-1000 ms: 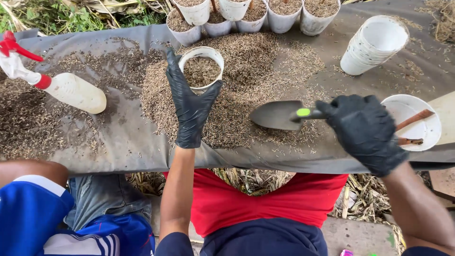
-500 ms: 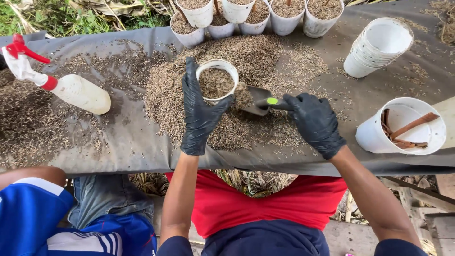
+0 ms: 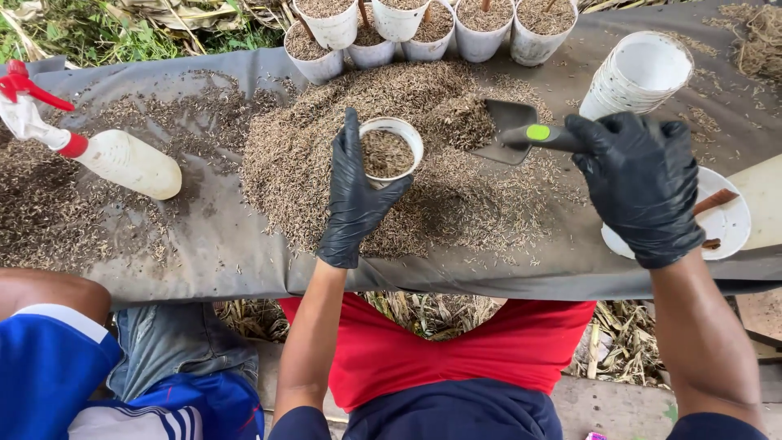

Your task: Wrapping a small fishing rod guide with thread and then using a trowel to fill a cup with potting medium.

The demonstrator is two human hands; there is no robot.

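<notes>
Nearest you, beside your red shirt, a second person's blue sleeve (image 3: 49, 358) and bare arm enter at lower left. Your left hand (image 3: 354, 200), in a black glove, reaches over the edge of the bench (image 3: 228, 261), which is draped in a dark grey sheet; its fingers (image 3: 352, 134) are curled around the side of a small white cup (image 3: 392, 150), holding it upright on the heap of brown husk (image 3: 326, 138). The cup is partly filled with the same husk. Your right hand (image 3: 639, 183), also gloved, has its fingers closed on the green-marked handle of a dark trowel (image 3: 509, 129), whose blade lies loaded with husk just right of the cup, not touching it. Under that hand sits a white bowl (image 3: 729, 224) containing brown sticks. To the left lies a white spray bottle (image 3: 122, 161) with a red trigger, on its side. Farther off, a stack of empty white cups (image 3: 639, 73) lies tilted at right, and a row of filled cups (image 3: 423, 24) lines the far edge.
</notes>
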